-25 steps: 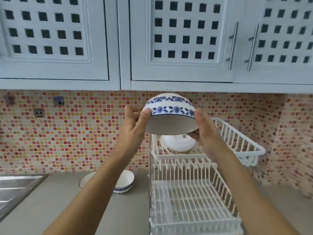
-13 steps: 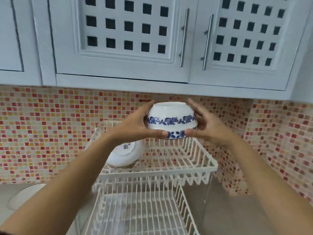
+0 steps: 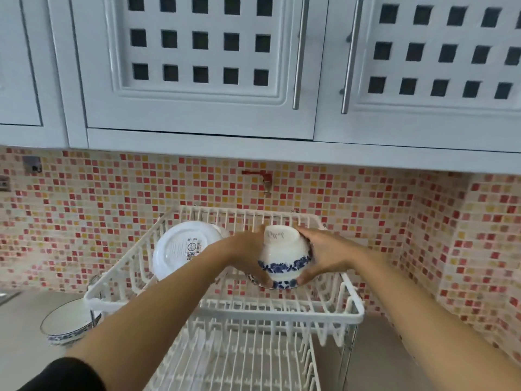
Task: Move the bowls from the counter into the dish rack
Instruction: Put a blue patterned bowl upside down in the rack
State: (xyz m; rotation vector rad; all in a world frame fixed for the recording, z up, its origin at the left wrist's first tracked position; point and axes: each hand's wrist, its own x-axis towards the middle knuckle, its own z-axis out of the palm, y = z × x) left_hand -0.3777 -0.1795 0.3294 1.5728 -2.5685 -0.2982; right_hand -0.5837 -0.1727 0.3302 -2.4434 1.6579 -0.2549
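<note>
A white bowl with a blue flower band [image 3: 283,256] is upside down inside the top tier of the white dish rack [image 3: 355,311]. My left hand [image 3: 249,255] and my right hand [image 3: 324,255] clasp it from either side. I cannot tell if its rim touches the wires. A white dish [image 3: 184,248] leans on edge in the left part of the same tier, its base with a label facing me. Another blue-rimmed bowl [image 3: 66,325] sits on the grey counter left of the rack.
The rack's lower tier [image 3: 253,359] lies under my arms. White wall cabinets [image 3: 197,66] hang overhead. Mosaic tile wall [image 3: 112,207] is behind and to the right, with a red tap [image 3: 262,179] above the rack. A sink edge [image 3: 5,294] shows far left.
Both hands have carried the bowl down from chest height over the rack into the top tier, turning it bottom-up. My view has shifted closer to the rack.
</note>
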